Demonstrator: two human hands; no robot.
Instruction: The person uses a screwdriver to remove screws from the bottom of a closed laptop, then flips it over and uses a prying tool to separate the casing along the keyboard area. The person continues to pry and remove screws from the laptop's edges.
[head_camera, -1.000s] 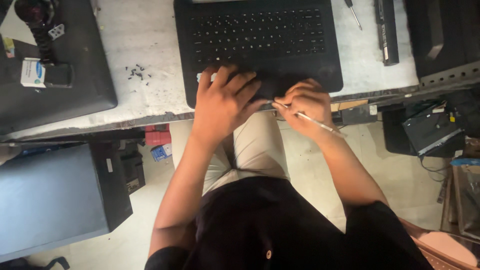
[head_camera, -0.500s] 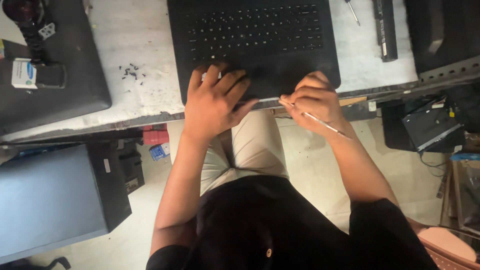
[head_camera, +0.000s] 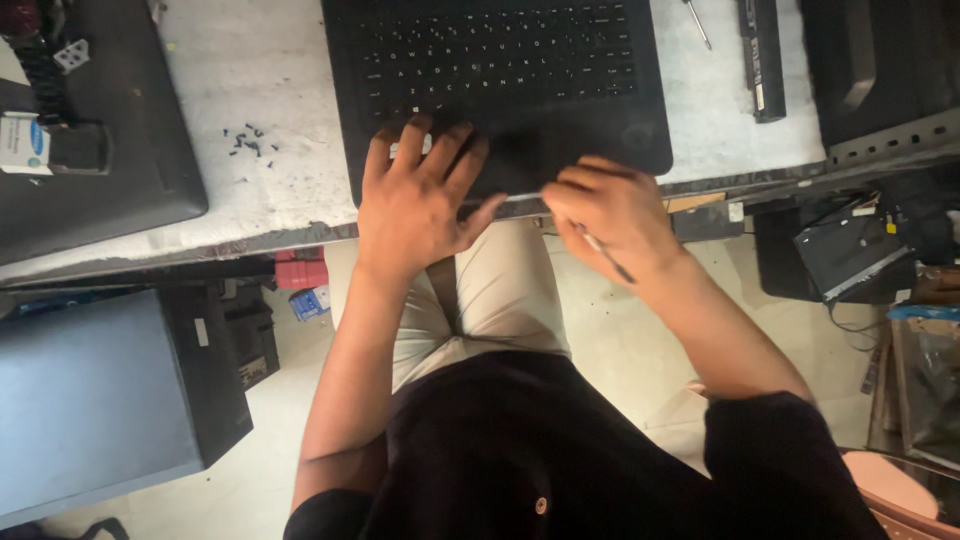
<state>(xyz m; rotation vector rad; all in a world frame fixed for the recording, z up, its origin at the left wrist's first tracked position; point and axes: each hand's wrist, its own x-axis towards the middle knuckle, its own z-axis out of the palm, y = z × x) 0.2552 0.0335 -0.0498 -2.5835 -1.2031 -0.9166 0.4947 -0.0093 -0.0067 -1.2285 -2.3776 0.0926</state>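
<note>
Pressing my left hand (head_camera: 420, 205) flat on the laptop (head_camera: 500, 90), I keep it from sliding on the tabletop (head_camera: 270, 70). My fingers are spread wide over the bottom keys and the front part of the laptop, so the push goes on a big patch. The laptop lies open and flat, with its front edge right at the edge of the tabletop, close to my lap.

My right hand (head_camera: 615, 215) is curled shut in a grip on a thin tool (head_camera: 603, 253). It looks like a small screwdriver, but it is too thin to be sure. The tool pokes out the back of my fist, toward my arm. Its tip is hidden under my fingers, so I cannot tell if it touches the laptop. This hand sits just at the laptop's front edge, right beside my left thumb. I think I hold it low there to get at the seam along the edge.

A bunch of tiny screws (head_camera: 247, 143) lies to the left, kept apart from the laptop. Another screwdriver (head_camera: 697, 24) rests far up on the right.
</note>
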